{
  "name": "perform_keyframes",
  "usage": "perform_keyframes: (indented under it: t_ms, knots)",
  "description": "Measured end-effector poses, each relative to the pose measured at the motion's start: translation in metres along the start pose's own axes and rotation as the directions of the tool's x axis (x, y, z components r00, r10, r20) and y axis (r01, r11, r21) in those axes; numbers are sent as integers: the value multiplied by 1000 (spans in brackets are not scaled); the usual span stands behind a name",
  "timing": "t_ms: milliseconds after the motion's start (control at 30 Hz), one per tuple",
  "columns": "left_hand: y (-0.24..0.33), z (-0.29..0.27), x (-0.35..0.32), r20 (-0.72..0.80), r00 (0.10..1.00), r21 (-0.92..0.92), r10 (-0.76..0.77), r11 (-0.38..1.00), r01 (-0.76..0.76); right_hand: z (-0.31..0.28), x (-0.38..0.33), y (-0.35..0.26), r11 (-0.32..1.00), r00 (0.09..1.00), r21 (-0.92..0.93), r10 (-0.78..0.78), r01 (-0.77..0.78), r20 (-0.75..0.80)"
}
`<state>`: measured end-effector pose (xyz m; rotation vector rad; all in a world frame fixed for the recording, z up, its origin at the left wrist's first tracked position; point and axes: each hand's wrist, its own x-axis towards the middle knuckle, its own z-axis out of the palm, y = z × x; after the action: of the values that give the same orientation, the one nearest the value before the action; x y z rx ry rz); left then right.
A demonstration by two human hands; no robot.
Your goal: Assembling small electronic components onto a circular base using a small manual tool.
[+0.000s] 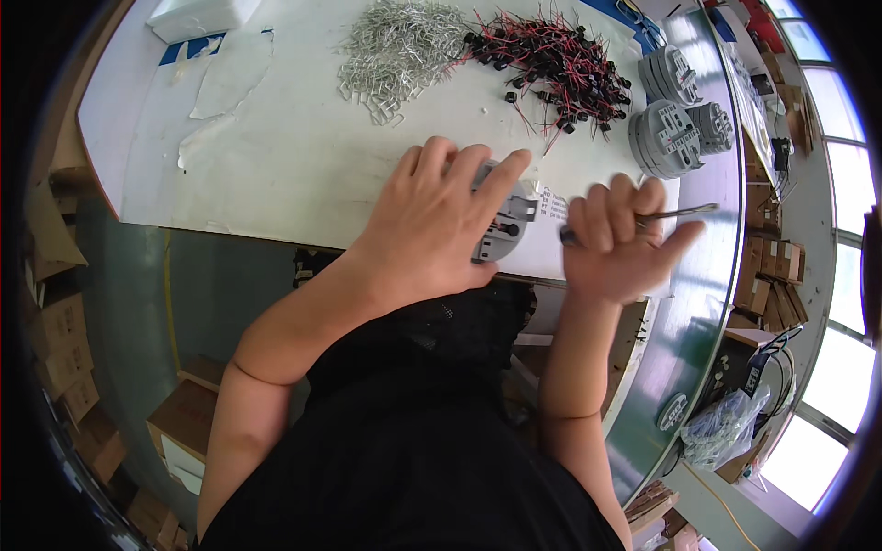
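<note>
My left hand [432, 216] spans a round grey plastic housing [501, 241] near the table's front edge, with its fingers over the far side and the thumb at the near side. Much of the housing is hidden under the palm. A small dark round part sits inside it. To the right, my right hand [611, 234] is raised with its fingers closed round a slim metal tool [682, 213]. The tool's shiny shaft points right and a dark end shows at the left of the fist. Motion blurs this hand, so the tool's exact kind is unclear.
On the white table [276, 174] lie a heap of bent metal pieces [400, 50] and a pile of black parts with red wires [570, 73]. Stacked grey housings [663, 138] stand at the right. A white box [202, 16] sits far left; cardboard boxes [188, 413] stand below.
</note>
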<state>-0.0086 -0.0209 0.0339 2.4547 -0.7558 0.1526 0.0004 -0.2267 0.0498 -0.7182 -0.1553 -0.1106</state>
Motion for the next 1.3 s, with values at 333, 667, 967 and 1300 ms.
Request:
perform_keyframes:
  t_ms: [333,667,967,1300]
  knots:
    - [-18,2,-21,-237,971,-433,-45,899,-64,-20,-25,-50,128,984,-989,172,-76,-53]
    - [-26,-6,-19,-49,995,-238,-83,969,69,13,-17,-26,-213,905,-941,392,264,165]
    - [-40,3,-17,-16,997,-343,-74,937,64,21,-17,-10,-395,877,-846,452,358,160]
    - [-42,6,-18,-53,996,-335,-65,941,44,18,-20,-5,-435,884,-818,433,376,177]
